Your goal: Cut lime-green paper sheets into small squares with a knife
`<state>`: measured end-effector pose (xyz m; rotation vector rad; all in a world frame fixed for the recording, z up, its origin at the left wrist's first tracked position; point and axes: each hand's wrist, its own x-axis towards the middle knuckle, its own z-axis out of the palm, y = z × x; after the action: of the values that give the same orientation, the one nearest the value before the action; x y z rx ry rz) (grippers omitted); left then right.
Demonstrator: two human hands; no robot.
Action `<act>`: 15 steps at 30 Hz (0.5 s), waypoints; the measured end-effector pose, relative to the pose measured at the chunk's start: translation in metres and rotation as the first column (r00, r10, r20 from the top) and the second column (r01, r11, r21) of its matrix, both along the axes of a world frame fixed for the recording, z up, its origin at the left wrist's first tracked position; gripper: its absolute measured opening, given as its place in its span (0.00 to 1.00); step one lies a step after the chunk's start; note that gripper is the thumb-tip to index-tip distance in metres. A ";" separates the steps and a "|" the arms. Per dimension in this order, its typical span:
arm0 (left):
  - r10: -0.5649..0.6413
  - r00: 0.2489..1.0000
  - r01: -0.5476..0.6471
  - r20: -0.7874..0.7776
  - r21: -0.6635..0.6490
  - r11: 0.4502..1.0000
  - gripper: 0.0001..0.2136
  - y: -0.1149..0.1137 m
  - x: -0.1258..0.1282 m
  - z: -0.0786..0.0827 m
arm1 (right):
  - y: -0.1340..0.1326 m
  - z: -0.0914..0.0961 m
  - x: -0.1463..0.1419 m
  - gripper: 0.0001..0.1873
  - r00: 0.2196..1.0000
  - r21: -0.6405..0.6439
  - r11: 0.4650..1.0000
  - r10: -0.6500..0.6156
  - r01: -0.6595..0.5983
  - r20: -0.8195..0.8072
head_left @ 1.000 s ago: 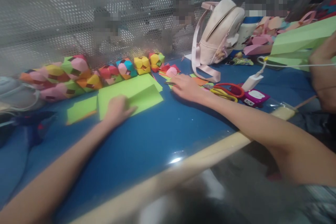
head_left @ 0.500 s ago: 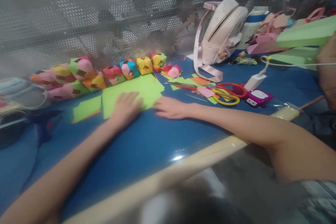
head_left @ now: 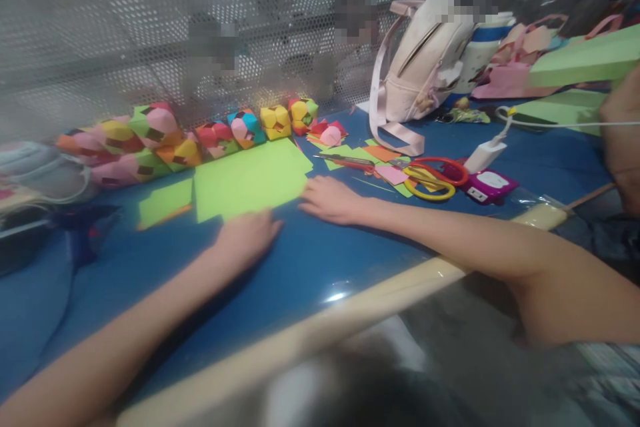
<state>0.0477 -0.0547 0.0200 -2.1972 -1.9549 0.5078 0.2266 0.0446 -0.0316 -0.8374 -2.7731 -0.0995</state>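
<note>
We can read no lettering: the flat light-green paper sheet [head_left: 250,180] shows none, and the small magenta plastic box [head_left: 493,185] bears only a blurred white patch.

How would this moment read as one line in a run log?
left hand: flat on blue table, at near edge of green paper | right hand: flat, at paper's right corner | scissors: untouched

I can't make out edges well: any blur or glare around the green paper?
Head view: soft throughout, left hand, right hand and green paper fuzzy-edged; one glare spot sits on the blue table near its front rim, clear of the paper.
</note>
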 end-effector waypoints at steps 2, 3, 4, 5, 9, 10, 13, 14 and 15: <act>0.029 1.000 -0.029 0.005 -0.014 0.999 0.18 0.001 -0.001 0.002 | -0.001 0.003 0.005 0.22 0.996 0.017 0.996 -0.086 0.086 0.032; 0.035 0.999 -0.035 0.001 -0.028 0.999 0.18 0.002 -0.003 0.004 | -0.001 0.004 0.007 0.21 0.992 0.022 0.993 -0.115 0.114 0.042; 0.043 0.999 -0.043 -0.008 -0.046 0.998 0.17 0.004 -0.004 0.006 | -0.001 0.005 0.009 0.21 0.990 0.026 0.991 -0.134 0.133 0.048; 0.054 0.998 -0.056 -0.020 -0.063 0.996 0.17 0.006 -0.007 0.008 | -0.001 0.005 0.011 0.21 0.988 0.030 0.989 -0.148 0.146 0.051; 0.107 0.992 -0.112 -0.059 -0.089 0.990 0.18 0.016 -0.021 0.018 | -0.003 0.005 0.011 0.22 0.983 0.061 0.983 -0.177 0.175 0.040; 0.125 0.990 -0.130 -0.062 -0.084 0.988 0.17 0.019 -0.025 0.019 | -0.003 0.004 0.011 0.22 0.983 0.065 0.982 -0.179 0.176 0.033; 0.183 0.982 -0.185 -0.052 -0.026 0.982 0.17 0.028 -0.037 0.017 | -0.003 0.002 0.009 0.21 0.985 0.058 0.983 -0.173 0.172 0.010; 0.187 0.982 -0.186 -0.033 0.031 0.982 0.18 0.031 -0.040 0.014 | -0.003 0.001 0.009 0.21 0.985 0.049 0.984 -0.171 0.171 0.004; 0.175 0.985 -0.173 -0.006 0.099 0.980 0.18 0.034 -0.043 0.010 | -0.002 0.001 0.009 0.21 0.986 0.037 0.985 -0.168 0.168 0.000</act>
<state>0.0046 -0.0203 0.0301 -1.9701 -2.1280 0.4386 0.2357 0.0424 -0.0310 -1.0611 -2.6904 -0.1816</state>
